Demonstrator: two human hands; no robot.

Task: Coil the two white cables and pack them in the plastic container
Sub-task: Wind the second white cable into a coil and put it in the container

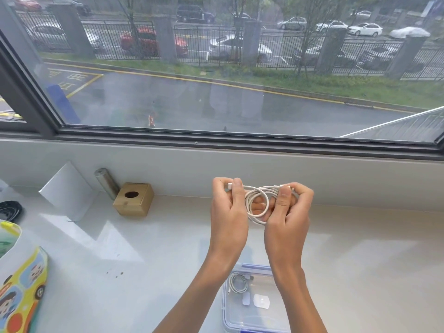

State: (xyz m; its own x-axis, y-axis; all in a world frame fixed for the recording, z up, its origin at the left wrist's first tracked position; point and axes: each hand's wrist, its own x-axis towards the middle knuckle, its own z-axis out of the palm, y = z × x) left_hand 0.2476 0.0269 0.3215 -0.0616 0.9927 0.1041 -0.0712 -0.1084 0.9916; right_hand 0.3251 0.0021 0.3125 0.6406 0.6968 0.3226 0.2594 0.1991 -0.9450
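Both hands are raised above the white sill, holding one white cable [256, 202] wound into a small coil between them. My left hand [229, 212] pinches a plug end at the top left of the coil. My right hand [288, 217] grips the coil's right side with another plug end at the thumb. Below my wrists the clear plastic container [227, 316] with blue clips lies open on the sill. Inside it rests a second coiled white cable [237, 283], with two small white pieces beside it.
A wooden block with a round hole [133, 199] and a metal cylinder [107, 182] stand at the back left. A white card [68, 189] leans on the wall. A colourful cartoon pouch [21, 292] and a black object [9, 210] lie at the left edge.
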